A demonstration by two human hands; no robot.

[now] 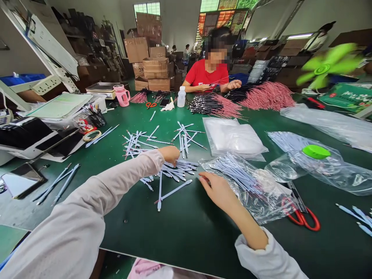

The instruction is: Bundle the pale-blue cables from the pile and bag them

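Short pale-blue cables (181, 166) lie in a loose heap on the green table (186, 228). My left hand (171, 154) reaches down at the heap's upper edge; its fingertips are hidden, so its hold cannot be made out. To the right of the heap, my right hand (216, 190) hovers low with thumb and fingers apart and nothing between them. Beside it lies a clear plastic bag (261, 205) with a bundle of blue cables (240, 172) on it. Two single cables (176, 190) form a V in front of the heap.
Red-handled scissors (303, 219) lie at the right near a clear bottle with a green lid (316, 152). White plastic bags (236, 137) lie behind my right hand. Across the table a person in red (207, 75) works beside red and black wires (266, 97). A green fan (322, 69) spins.
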